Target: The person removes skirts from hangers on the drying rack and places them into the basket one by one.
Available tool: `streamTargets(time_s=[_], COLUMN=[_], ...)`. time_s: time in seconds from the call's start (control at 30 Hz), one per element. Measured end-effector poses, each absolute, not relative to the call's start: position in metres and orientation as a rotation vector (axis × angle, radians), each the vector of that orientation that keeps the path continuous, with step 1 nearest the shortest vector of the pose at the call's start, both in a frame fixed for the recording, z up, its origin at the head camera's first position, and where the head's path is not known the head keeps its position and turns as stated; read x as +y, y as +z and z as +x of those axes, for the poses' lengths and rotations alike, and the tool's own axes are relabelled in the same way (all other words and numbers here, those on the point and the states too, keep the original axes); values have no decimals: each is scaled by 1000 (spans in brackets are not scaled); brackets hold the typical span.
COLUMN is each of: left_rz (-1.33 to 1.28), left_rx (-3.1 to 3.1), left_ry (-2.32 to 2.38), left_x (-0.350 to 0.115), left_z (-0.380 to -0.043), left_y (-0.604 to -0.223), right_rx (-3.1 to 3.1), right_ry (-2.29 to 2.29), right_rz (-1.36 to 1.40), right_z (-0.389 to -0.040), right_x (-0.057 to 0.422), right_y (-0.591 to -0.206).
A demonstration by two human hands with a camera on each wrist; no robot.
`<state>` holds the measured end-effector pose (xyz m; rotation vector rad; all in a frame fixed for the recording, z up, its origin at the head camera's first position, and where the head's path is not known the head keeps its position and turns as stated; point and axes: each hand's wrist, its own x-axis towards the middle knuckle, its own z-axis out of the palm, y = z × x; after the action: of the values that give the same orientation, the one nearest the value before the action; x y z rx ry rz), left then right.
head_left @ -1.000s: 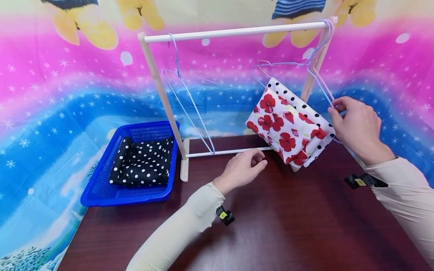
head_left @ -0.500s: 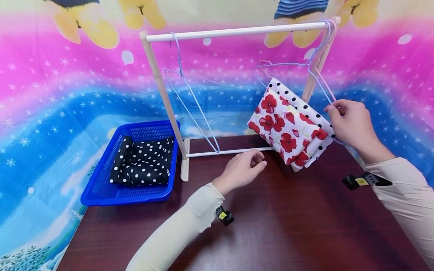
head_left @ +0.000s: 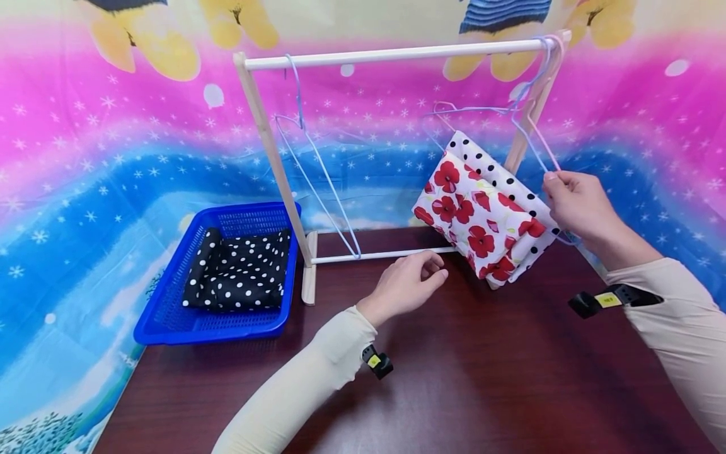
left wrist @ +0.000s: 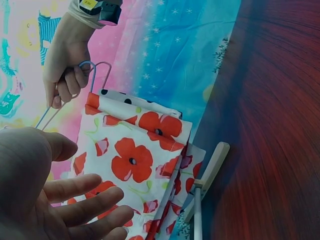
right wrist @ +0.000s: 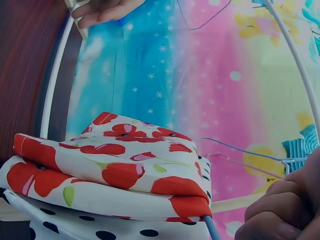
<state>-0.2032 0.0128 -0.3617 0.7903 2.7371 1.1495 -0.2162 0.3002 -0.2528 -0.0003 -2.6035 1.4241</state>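
At the rack's right end, my right hand (head_left: pixel 578 205) grips the sloping arm of a blue clothes hanger (head_left: pixel 475 108), its fingers curled. A pink hanger (head_left: pixel 541 144) hangs right behind, its wire passing by the same fingers. Folded over the blue hanger is a white cloth with red poppies (head_left: pixel 481 217); a white cloth with black dots (head_left: pixel 492 169) hangs behind it. My left hand (head_left: pixel 405 280) is held over the table with relaxed fingers and holds nothing. In the left wrist view, its spread fingers (left wrist: pixel 95 207) overlap the poppy cloth (left wrist: pixel 132 160).
The wooden rack's top bar (head_left: pixel 397 54) carries an empty blue hanger (head_left: pixel 323 170) near its left post. Left of the rack, a blue plastic basket (head_left: pixel 159 321) holds a folded black cloth with white dots (head_left: pixel 244 268). Beneath is a dark wood table (head_left: pixel 482 378); a printed backdrop stands behind.
My right hand has moved slightly left along with the blue hanger's arm, drawing it apart from the pink one. The empty hanger sways a little. My left hand stays almost still.
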Motion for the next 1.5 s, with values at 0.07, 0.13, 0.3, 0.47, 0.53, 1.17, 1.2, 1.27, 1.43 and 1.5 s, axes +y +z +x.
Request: streamTargets(time_s=[0.07, 0.13, 0.3, 0.47, 0.53, 1.17, 1.2, 1.27, 1.43, 1.5], left_rz=[788, 788, 781, 781, 781, 755, 754, 757, 763, 763], left_rx=[2732, 2728, 2726, 2728, 2726, 2723, 2722, 2721, 2719, 2718], left_ry=[1152, 1155, 1159, 1156, 1153, 1147, 1148, 1151, 1171, 1177], left_x=[13, 13, 13, 13, 12, 13, 13, 14, 15, 16], left_z=[-203, -203, -202, -202, -202, -203, -203, -204, -205, -206], left_y=[-361, -362, -362, -362, -362, -364, -364, -365, -364, -364], right_rx=[-2627, -2657, -2712, -2719, -2722, -2795, -2794, -2789, -2781, -2782], right_ry=[1397, 1336, 1196, 1163, 1146, 1030, 1030, 1019, 993, 985], right_rz=[-3, -9, -20, -24, -23, 82, 81, 80, 84, 90], right_z=[-217, -217, -218, -218, -218, -226, -226, -226, -227, -228], right_x=[299, 297, 292, 288, 287, 275, 274, 272, 269, 268], right_y=[-252, -252, -252, -252, -252, -251, -252, -252, -254, -255])
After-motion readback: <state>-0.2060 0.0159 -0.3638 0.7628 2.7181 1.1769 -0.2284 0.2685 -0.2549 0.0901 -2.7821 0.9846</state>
